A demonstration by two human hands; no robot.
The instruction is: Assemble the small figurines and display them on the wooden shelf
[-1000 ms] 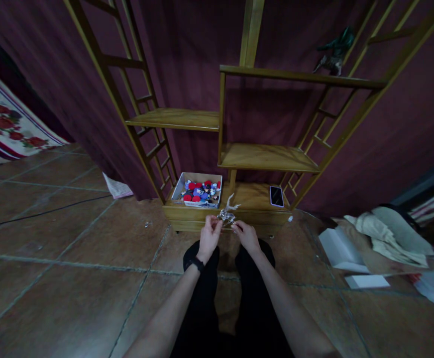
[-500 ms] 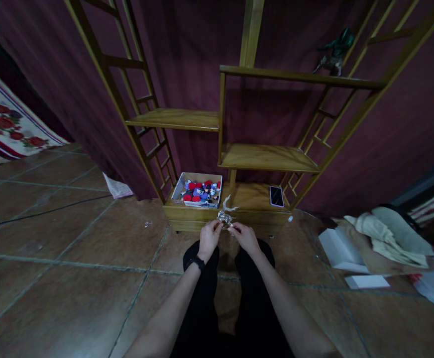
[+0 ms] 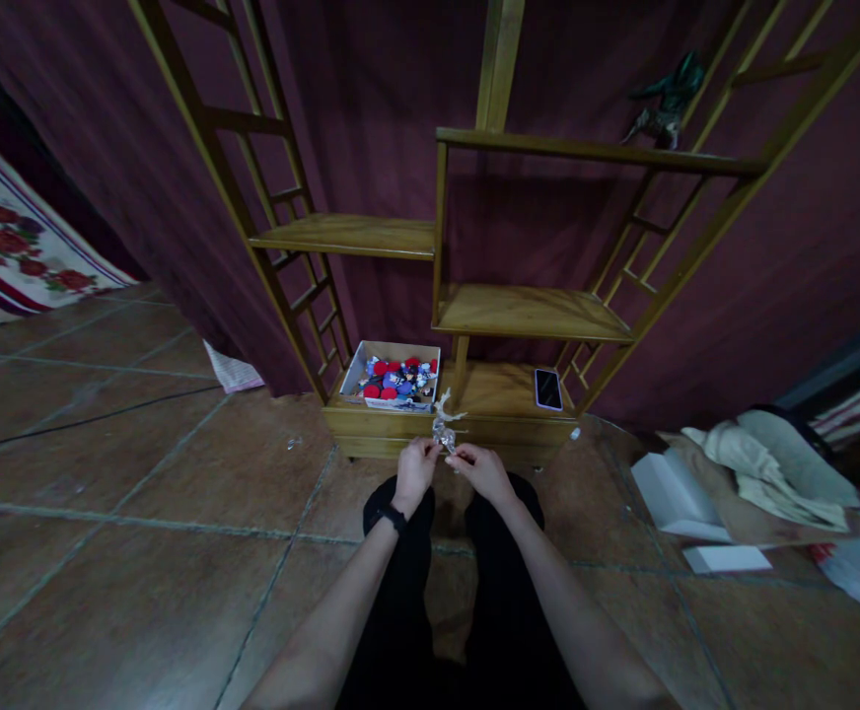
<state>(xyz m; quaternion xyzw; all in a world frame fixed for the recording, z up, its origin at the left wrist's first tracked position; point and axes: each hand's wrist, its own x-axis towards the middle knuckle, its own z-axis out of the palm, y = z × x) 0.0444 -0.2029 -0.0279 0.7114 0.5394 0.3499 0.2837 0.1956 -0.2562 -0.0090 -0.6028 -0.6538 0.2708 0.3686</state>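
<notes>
My left hand (image 3: 416, 469) and my right hand (image 3: 483, 471) are close together in front of the low cabinet, both with fingers pinched. Between them is a small shiny figurine (image 3: 445, 432), silvery and clear, with pale antler-like branches pointing up. Its lower part is at my fingertips and partly hidden by them; its exact kind is too small to make out. Just beyond my left hand, an open cardboard box (image 3: 353, 377) on the cabinet holds several small red, blue and white figures (image 3: 398, 379).
Around the cabinet (image 3: 371, 424) rises a wooden shelf frame (image 3: 534, 311), with a phone (image 3: 547, 389) on its base and a dark green figure (image 3: 667, 99) higher up. White boxes (image 3: 678, 498) and cloth (image 3: 777, 473) lie right on the tiled floor. A black cable (image 3: 105, 419) runs left.
The figurine has turned slightly between my hands, its branches now more upright and a little left. My right fingers have shifted a little left, closer to my left hand.
</notes>
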